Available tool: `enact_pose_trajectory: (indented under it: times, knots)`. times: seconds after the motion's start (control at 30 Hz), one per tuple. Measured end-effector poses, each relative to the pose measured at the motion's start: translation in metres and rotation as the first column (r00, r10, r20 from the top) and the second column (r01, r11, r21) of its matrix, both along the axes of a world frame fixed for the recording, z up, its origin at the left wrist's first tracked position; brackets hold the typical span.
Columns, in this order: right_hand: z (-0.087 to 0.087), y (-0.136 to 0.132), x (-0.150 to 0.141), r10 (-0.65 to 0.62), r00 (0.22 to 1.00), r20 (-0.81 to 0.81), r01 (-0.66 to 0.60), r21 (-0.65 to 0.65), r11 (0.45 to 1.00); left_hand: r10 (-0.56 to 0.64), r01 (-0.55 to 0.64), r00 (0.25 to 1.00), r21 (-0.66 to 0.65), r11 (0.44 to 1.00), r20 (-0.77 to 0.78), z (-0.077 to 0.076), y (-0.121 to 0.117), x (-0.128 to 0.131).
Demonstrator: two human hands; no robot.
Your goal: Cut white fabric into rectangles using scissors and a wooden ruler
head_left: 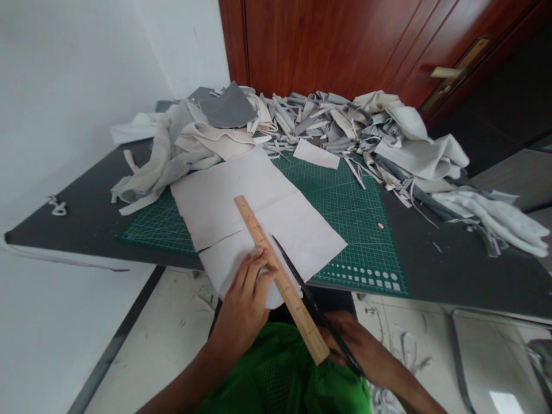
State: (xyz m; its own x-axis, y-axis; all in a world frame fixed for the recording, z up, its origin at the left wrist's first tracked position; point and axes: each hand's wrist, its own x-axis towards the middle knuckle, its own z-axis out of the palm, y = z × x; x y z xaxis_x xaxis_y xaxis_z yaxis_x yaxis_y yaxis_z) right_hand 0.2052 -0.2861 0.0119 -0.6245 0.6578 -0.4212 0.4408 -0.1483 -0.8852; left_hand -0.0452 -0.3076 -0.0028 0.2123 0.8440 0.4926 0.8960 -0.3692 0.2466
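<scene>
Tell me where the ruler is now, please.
In the head view, the ruler slants across the white sheet near the centre, under the left hand, with the black tool on its right.

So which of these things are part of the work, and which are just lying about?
Seemingly in use:
- wooden ruler, under the left hand
- long black tool, in the right hand
- large pale sheet
- green mat, under the sheet

Probably just lying about:
- heap of scraps
- small pale piece
- tiny pink bit
</scene>
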Motion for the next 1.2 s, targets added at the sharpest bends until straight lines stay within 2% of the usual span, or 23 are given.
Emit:
enact_pose_trajectory:
  times: [0.2, 0.4, 0.7, 1.0, 1.2]
  knots:
    - [-0.006, -0.002, 0.003, -0.038, 0.999, 0.036, 0.039, -0.030, 0.999, -0.017, 0.016, 0.999, -0.026, 1.000, -0.044, 0.002, -0.001, -0.004]
    - [-0.005, -0.002, 0.001, -0.026, 0.999, 0.046, 0.030, -0.081, 0.996, -0.015, 0.016, 0.999, 0.006, 1.000, -0.043, 0.001, -0.001, -0.003]
    - [-0.001, 0.001, 0.004, -0.048, 0.990, 0.132, 0.056, -0.064, 0.996, -0.024, 0.024, 0.999, 0.001, 1.000, -0.041, -0.002, -0.002, -0.005]
    - [0.006, 0.003, 0.000, 0.018, 0.985, 0.171, -0.010, -0.050, 0.999, -0.019, 0.019, 0.999, 0.004, 1.000, -0.048, -0.001, -0.001, -0.004]
    - [-0.003, 0.000, 0.007, -0.031, 0.985, 0.171, 0.038, -0.037, 0.999, -0.027, 0.027, 0.999, 0.001, 1.000, -0.044, -0.002, -0.002, -0.003]
